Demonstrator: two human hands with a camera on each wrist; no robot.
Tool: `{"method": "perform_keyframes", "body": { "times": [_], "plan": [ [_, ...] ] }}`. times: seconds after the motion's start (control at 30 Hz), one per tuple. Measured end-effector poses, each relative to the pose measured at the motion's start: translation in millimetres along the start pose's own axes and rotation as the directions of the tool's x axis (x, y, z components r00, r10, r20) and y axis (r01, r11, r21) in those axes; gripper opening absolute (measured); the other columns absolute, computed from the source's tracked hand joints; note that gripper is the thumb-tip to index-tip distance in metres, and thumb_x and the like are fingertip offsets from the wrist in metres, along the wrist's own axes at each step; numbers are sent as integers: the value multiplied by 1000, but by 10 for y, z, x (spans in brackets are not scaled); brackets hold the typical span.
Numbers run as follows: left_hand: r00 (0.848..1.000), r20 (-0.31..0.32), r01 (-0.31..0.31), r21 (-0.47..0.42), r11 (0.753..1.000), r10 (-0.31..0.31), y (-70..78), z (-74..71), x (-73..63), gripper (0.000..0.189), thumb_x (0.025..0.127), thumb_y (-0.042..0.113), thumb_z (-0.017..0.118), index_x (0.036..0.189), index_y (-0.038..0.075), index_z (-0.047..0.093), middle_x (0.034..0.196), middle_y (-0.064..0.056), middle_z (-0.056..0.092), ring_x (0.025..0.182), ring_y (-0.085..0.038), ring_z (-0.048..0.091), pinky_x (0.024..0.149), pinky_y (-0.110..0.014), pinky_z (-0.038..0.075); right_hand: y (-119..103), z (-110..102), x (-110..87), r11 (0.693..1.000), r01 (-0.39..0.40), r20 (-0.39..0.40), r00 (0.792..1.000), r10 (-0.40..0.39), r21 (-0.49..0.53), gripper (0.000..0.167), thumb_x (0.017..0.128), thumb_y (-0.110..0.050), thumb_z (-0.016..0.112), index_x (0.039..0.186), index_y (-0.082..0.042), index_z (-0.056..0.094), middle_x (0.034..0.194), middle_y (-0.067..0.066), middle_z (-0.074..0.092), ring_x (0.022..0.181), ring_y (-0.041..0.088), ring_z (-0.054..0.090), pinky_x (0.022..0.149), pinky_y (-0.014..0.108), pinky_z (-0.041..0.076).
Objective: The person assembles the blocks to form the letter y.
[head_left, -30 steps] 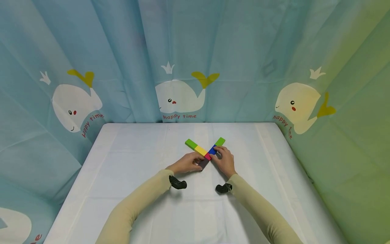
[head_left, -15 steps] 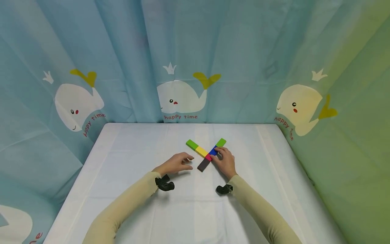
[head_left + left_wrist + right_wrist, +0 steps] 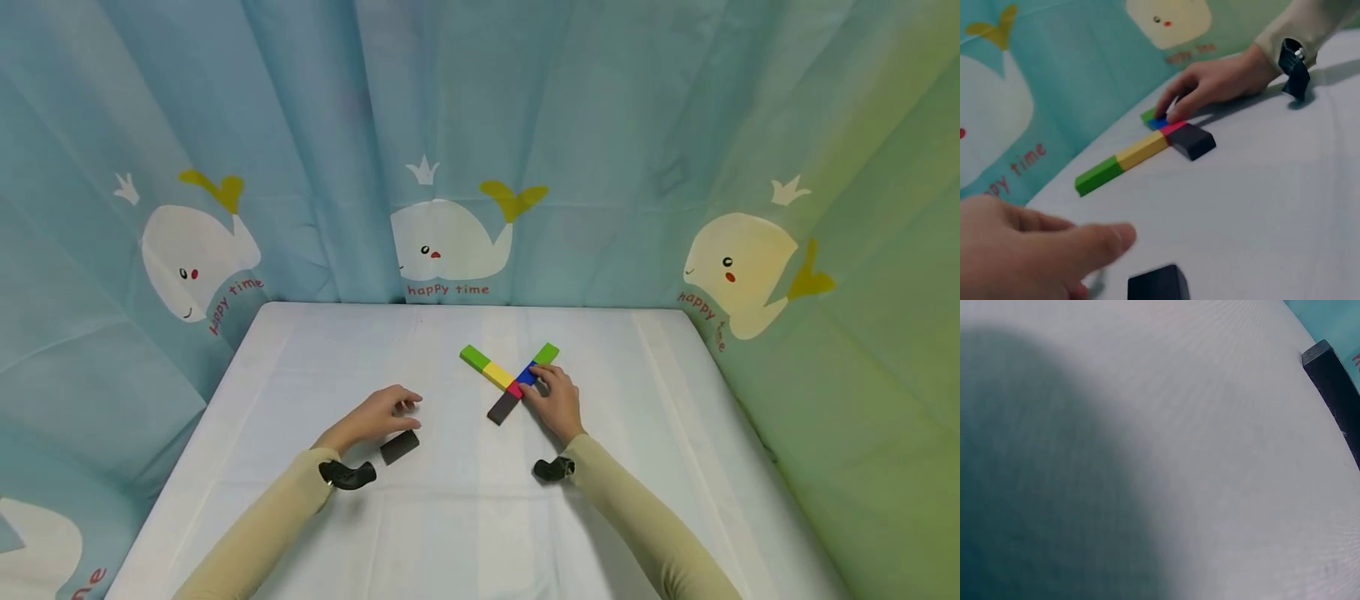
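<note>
In the head view, colored blocks lie joined on the table in a slanted cross: a green block [image 3: 474,357] and a yellow block [image 3: 497,375] lead to a red block [image 3: 514,389]. A black block [image 3: 503,408] and a blue block [image 3: 527,373] adjoin the red one, and a second green block [image 3: 547,353] tops the blue. My right hand [image 3: 557,402] pinches the blue block between thumb and fingers. Holding nothing, my left hand [image 3: 378,414] has its fingers loosely bent beside a loose black block [image 3: 400,447]; the left wrist view shows a gap between thumb and block [image 3: 1159,284].
The blocks lie on a white-covered table [image 3: 600,517]. A light blue curtain [image 3: 600,125] with whale prints rises behind it. Black wrist cameras jut from the left wrist [image 3: 348,476] and right wrist [image 3: 553,470]. The right wrist view shows a black block [image 3: 1336,394] at its edge.
My left hand has let go of the black block in the cross and moved left, toward the viewer. The loose black block now shows. My right hand stays on the blue block.
</note>
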State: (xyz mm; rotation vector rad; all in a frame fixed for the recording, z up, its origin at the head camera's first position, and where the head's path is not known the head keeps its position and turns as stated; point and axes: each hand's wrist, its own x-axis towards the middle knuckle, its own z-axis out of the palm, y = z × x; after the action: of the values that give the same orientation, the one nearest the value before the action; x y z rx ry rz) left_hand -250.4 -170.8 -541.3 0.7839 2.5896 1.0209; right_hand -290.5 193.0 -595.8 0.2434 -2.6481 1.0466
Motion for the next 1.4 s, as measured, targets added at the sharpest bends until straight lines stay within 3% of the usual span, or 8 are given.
{"method": "perform_keyframes", "body": {
  "times": [0.13, 0.27, 0.53, 0.67, 0.8, 0.97, 1.23, 1.4],
  "plan": [
    [995, 61, 85, -10, 996, -84, 10, -14, -149, 44, 89, 23, 73, 123, -2, 62, 97, -2, 61, 85, -13, 54, 75, -32, 46, 0, -11, -14, 1000, -7, -3, 1000, 7, -3, 44, 89, -29, 74, 125, -5, 66, 131, 15, 57, 124, 33, 49, 98, 52, 32],
    [989, 112, 102, -14, 995, -100, 36, 1, -214, 41, 84, 14, 76, 120, -2, 63, 90, -1, 60, 81, -13, 52, 73, -31, 45, -4, -23, -27, 1000, -10, 3, 1000, 10, -4, 44, 89, -29, 74, 124, -5, 66, 131, 15, 57, 125, 32, 48, 98, 52, 32],
    [988, 29, 151, -36, 988, -150, 102, 167, -116, 41, 84, 12, 77, 119, -2, 63, 89, -1, 58, 78, -13, 51, 70, -31, 44, -14, -22, -47, 1000, -5, -5, 1000, 5, 3, 43, 88, -30, 74, 123, -5, 67, 130, 15, 58, 124, 33, 49, 98, 53, 32],
    [984, 42, 177, -82, 981, -174, 182, 145, -90, 50, 82, 10, 79, 126, -3, 59, 102, -7, 60, 81, -14, 55, 69, -30, 47, -7, -8, -45, 1000, 7, -5, 1000, -7, 3, 46, 88, -31, 74, 125, -5, 66, 131, 16, 57, 124, 34, 49, 97, 54, 32],
    [983, 142, 135, -155, 979, -113, 233, 71, -127, 67, 74, 0, 82, 134, -5, 52, 118, -14, 56, 89, -21, 58, 71, -31, 49, 1, -5, -39, 1000, 6, -6, 1000, -6, 3, 46, 89, -31, 74, 125, -5, 66, 131, 15, 57, 124, 33, 49, 97, 53, 32],
    [975, 221, 5, -91, 996, 15, 191, 103, -152, 74, 72, -1, 81, 137, -6, 47, 126, -14, 48, 93, -20, 54, 76, -25, 47, -5, -17, -24, 1000, -7, -2, 1000, 7, 2, 43, 89, -30, 73, 124, -6, 66, 131, 15, 57, 125, 32, 48, 97, 52, 32],
    [989, 122, -89, 35, 995, 84, 141, 239, -88, 65, 78, 9, 81, 134, -2, 51, 119, -9, 50, 91, -16, 48, 76, -28, 43, -43, -31, -8, 1000, -13, 5, 1000, 13, 1, 44, 90, -30, 72, 125, -5, 65, 132, 15, 56, 126, 32, 47, 99, 52, 31],
    [997, 18, -77, -13, 997, 78, 117, 297, -58, 57, 80, 22, 82, 128, 4, 57, 107, -4, 56, 90, -15, 52, 76, -28, 45, -43, -27, -4, 1000, -9, 10, 1000, 9, -3, 45, 90, -31, 73, 126, -4, 65, 132, 16, 56, 125, 33, 48, 98, 52, 32]
  ]
}}
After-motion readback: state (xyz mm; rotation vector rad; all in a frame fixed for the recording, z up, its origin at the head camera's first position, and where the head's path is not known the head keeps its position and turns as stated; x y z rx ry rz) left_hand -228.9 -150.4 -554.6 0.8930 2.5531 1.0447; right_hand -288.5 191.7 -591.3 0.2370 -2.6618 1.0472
